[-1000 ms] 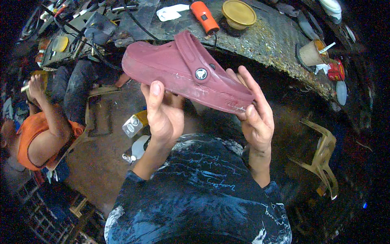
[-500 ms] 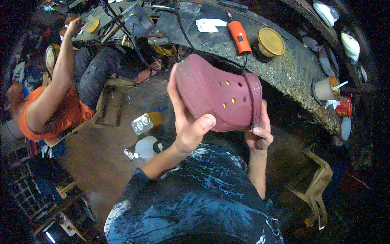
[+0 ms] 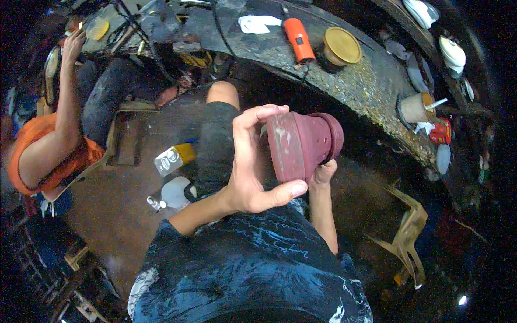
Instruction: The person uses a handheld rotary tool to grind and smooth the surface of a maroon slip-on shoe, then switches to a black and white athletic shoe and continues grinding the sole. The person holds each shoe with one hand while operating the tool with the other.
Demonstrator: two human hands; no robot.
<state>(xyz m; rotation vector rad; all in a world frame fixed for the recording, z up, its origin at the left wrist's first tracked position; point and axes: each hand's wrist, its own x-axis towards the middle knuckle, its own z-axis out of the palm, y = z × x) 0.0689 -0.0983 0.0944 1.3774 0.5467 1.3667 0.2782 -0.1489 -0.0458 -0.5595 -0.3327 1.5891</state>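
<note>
Since the maroon clog point(image 3: 314, 139) turned, its scuffed sole edge point(image 3: 285, 148) shows more.

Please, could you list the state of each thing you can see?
Maroon clog: scuffed, held up
Left hand: curled around clog
Right hand: on clog, partly hidden
Orange tool: lying on bench, power unclear
Round tub: upright, apparently lidded
White scrap: lying on bench
Beige cup: white stick inside

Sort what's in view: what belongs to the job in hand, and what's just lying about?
In hand:
maroon clog
left hand, gripping its toe end
right hand, partly hidden beyond it

Apparently lying about:
orange tool
lidded tub
white container
yellow can
</note>
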